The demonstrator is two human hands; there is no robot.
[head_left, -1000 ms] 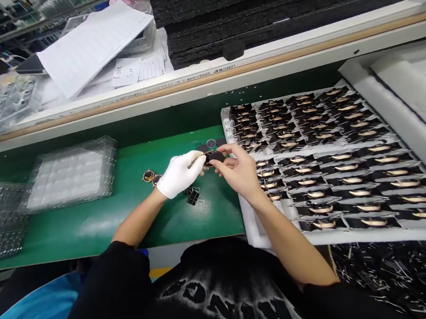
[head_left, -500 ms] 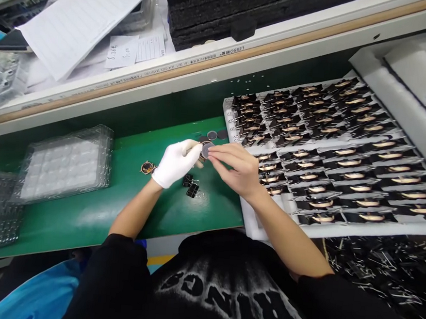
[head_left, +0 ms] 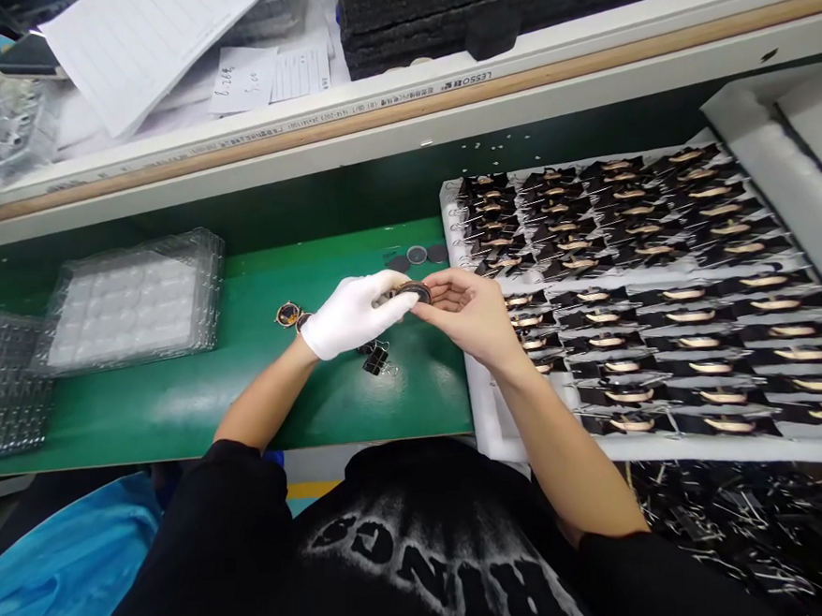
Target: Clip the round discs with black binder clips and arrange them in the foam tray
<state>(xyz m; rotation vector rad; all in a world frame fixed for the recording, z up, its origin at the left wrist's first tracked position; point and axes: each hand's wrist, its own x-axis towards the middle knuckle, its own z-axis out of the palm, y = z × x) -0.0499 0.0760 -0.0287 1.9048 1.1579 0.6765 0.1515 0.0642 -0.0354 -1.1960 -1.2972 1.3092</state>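
Note:
In its white glove, my left hand [head_left: 361, 316] grips a round watch case [head_left: 416, 291] with a dark face and a thin gold rim, tilted between both hands. My bare right hand [head_left: 470, 317] pinches the opposite edge of that case, thumb below and fingers above. Left of the glove lie more watch cases [head_left: 288, 314] on the green bench, one partly hidden by the glove. Black binder clips [head_left: 376, 358] rest just below the hands, partly covered by the glove. Beyond the fingers are several flat round discs [head_left: 417, 253], grey and dark.
At right, a white foam tray [head_left: 487, 426] carries rows of gold-edged watch cases with black binder clips. Clear plastic trays [head_left: 129, 307] are stacked at left on the green bench [head_left: 185, 414]. A white ledge [head_left: 268, 138] runs behind. Loose binder clips [head_left: 734, 518] fill the lower right.
The watch case has turned from showing a grey disc on its face to lying edge-on. My right fingers have moved from the disc to the rim. The view has shifted slightly.

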